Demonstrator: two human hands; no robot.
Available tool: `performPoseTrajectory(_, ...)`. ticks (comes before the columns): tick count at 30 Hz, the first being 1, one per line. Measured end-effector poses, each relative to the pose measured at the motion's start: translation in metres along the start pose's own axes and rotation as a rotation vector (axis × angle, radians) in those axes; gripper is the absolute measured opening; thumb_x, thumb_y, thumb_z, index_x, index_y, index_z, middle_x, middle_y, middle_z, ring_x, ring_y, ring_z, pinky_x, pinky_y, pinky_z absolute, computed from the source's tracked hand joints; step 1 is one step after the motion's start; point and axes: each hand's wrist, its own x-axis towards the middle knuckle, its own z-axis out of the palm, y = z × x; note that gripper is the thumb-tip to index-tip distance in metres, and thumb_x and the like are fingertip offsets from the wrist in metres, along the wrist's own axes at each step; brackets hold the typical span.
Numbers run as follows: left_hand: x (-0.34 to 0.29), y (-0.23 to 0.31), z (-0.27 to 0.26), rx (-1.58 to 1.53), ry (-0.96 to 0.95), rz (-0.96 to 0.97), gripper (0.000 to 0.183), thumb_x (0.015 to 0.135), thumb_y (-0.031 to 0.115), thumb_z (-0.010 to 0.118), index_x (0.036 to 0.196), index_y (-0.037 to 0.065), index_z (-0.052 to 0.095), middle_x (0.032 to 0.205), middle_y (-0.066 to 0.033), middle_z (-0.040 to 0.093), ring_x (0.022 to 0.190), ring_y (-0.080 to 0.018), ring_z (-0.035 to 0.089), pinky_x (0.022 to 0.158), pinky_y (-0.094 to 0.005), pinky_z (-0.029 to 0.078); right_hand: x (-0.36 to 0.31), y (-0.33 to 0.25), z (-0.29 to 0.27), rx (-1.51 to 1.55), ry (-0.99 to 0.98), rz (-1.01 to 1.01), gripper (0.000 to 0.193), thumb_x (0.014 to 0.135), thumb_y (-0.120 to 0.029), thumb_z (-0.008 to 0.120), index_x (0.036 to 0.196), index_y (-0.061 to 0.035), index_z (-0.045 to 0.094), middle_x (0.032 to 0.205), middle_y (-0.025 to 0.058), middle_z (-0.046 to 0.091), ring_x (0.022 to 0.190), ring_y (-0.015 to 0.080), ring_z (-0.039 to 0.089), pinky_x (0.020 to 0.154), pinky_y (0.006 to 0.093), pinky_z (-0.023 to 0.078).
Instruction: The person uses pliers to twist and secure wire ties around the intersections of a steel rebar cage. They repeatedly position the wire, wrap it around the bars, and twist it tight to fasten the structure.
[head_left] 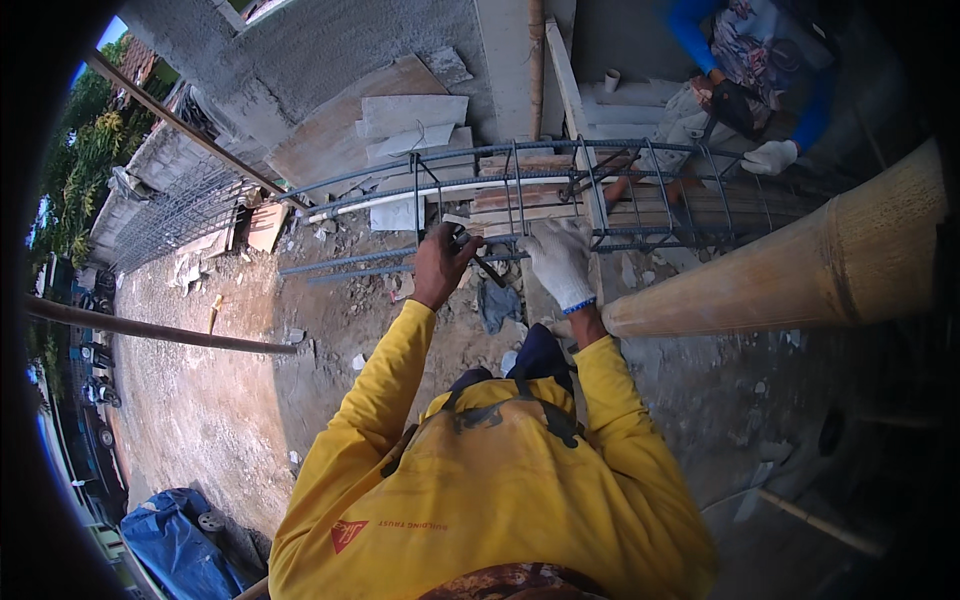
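Observation:
A long rebar cage (520, 238) of ribbed bars and square stirrups stretches across in front of me. My left hand (440, 268), bare, is closed round a dark hand tool (489, 269) close to the cage's near bar. Its exact kind is unclear, as my fingers cover part of it. My right hand (560, 262), in a white knit glove with a blue cuff, is closed over the near bar just to the right; its fingertips are partly hidden. A stirrup (416, 195) stands upright just beyond my left hand.
A co-worker in blue sleeves (690, 30) crouches at the far right, a white-gloved hand (770, 157) near the cage. A thick bamboo pole (760, 265) slants in from the right. Boards (415, 115) lean against the wall; rubble and a grey rag (497, 305) lie below.

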Motion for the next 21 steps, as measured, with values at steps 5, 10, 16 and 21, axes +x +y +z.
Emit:
performPoseTrajectory(5,0.003,0.002,-0.002,-0.135,-0.016,-0.049,0.045,0.092,0.037,0.086,0.096,-0.004,0.068,0.083,-0.022,0.074,0.072,-0.0375,0.073,0.066,-0.0444,0.054,0.004,-0.009,0.001,0.069,-0.012,-0.129,0.044,0.099,-0.037,0.068,0.135,-0.0119,0.074,0.129,0.0202,0.074,0.123,0.0415,0.065,0.115,0.0558,0.042)
performPoseTrajectory(10,0.004,0.031,-0.024,-0.058,0.08,-0.049,0.038,0.093,0.029,0.085,0.103,-0.005,0.07,0.082,-0.0209,0.075,0.071,-0.0311,0.075,0.065,-0.0382,0.055,-0.026,-0.026,-0.003,0.172,0.455,0.0,0.051,0.097,-0.021,0.073,0.143,-0.0022,0.061,0.134,0.0195,0.066,0.125,0.0398,0.06,0.111,0.0529,0.044)
performPoseTrajectory(16,-0.006,0.093,-0.08,-0.067,0.073,0.179,0.03,0.093,0.022,0.085,0.103,-0.003,0.071,0.079,-0.0181,0.074,0.065,-0.0234,0.072,0.061,-0.034,0.055,-0.063,-0.076,-0.002,0.397,0.298,-0.152,0.09,0.088,-0.027,0.086,0.161,0.0009,0.041,0.151,0.027,0.055,0.135,0.0473,0.055,0.114,0.0537,0.046)
performPoseTrajectory(21,-0.018,0.136,-0.114,-0.352,0.058,0.183,0.024,0.095,0.016,0.082,0.1,-0.004,0.072,0.075,-0.0081,0.071,0.064,-0.0101,0.067,0.057,-0.0261,0.052,-0.057,-0.109,-0.004,0.435,0.296,-0.199,0.105,0.091,-0.039,0.083,0.168,0.0014,0.025,0.158,0.0267,0.045,0.146,0.0451,0.044,0.122,0.0567,0.032)
